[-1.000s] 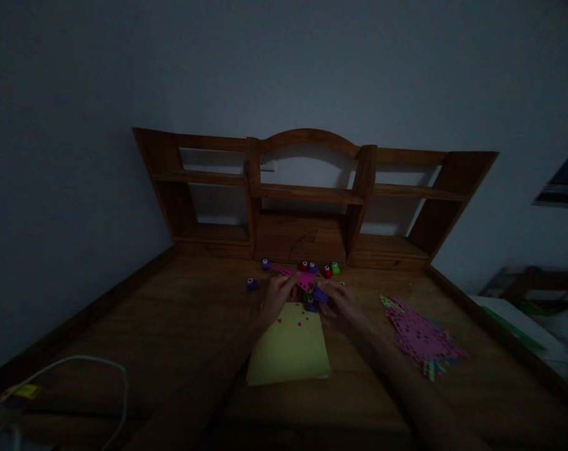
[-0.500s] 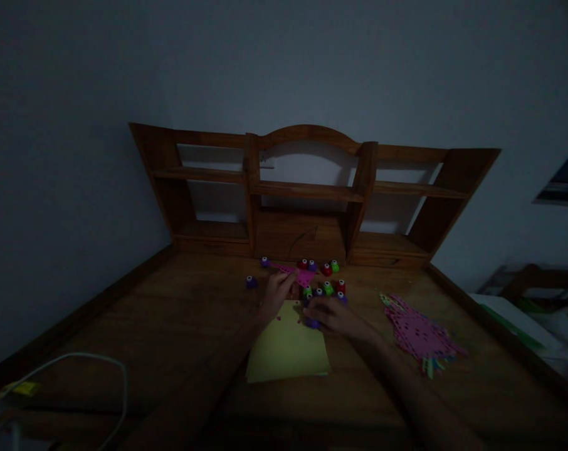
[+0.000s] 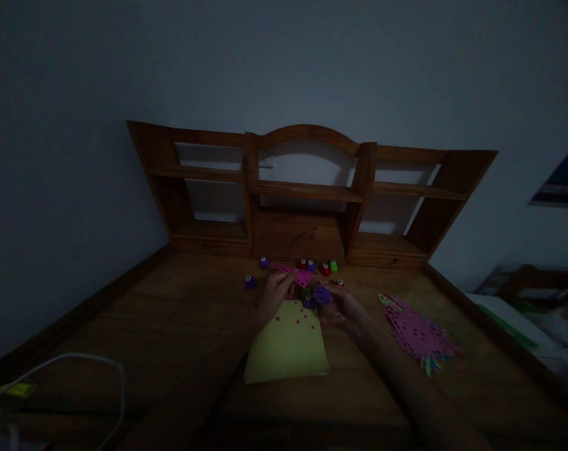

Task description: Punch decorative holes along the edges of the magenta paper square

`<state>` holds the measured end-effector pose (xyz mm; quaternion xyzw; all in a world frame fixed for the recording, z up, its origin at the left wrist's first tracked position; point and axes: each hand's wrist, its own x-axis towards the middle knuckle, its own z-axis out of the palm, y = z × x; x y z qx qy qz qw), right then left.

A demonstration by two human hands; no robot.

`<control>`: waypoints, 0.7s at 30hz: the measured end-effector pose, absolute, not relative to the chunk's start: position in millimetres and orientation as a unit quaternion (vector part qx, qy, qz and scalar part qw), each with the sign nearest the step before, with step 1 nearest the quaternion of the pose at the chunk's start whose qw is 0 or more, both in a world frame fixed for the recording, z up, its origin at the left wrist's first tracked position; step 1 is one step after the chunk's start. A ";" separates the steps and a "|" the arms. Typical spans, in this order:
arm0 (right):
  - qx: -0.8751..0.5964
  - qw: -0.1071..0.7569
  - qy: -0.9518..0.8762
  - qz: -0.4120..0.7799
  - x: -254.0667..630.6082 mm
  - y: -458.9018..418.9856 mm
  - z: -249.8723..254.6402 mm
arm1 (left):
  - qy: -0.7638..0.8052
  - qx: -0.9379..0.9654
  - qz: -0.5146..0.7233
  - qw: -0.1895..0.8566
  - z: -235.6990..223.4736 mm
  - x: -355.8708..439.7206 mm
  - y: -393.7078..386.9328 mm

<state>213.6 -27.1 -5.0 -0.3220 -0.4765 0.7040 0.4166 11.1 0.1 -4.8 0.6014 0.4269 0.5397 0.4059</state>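
Observation:
My left hand pinches a pink punched sheet above the far edge of a yellow paper stack. My right hand is closed around a purple craft punch, tilted just past the paper's far right corner. Small pink cutouts lie scattered on the upper part of the yellow paper. Close to the held punch stands another purple punch. Beyond the hands are a red punch and a green punch. My right hand partly hides others.
On the right of the wooden desk lies a pile of pink punched sheets, with green and blue ones beneath. A wooden shelf unit spans the back. A white cable curves at the front left. The room is dim.
My right hand has lifted the purple punch off the paper, tipping it. More pink cutouts now show where it was. My left hand stays with the pink sheet.

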 end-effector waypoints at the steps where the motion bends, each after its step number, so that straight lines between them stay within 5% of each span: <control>1: -0.311 0.410 -0.455 0.726 215.4 -24.3 -7.6 | 0.430 0.602 0.540 0.401 -4.7 11.0 0.1; 9: -0.254 0.406 -0.386 0.789 217.1 -22.7 -7.0 | 0.429 0.602 0.541 0.401 -3.0 10.5 -1.6; 15: -0.312 0.490 -0.449 0.678 208.5 -32.0 4.7 | 0.434 0.606 0.563 0.358 1.7 10.4 -3.6; 21: -0.346 0.371 -0.685 0.524 199.2 -52.1 10.2 | 0.436 0.598 0.577 0.344 10.2 9.1 -10.8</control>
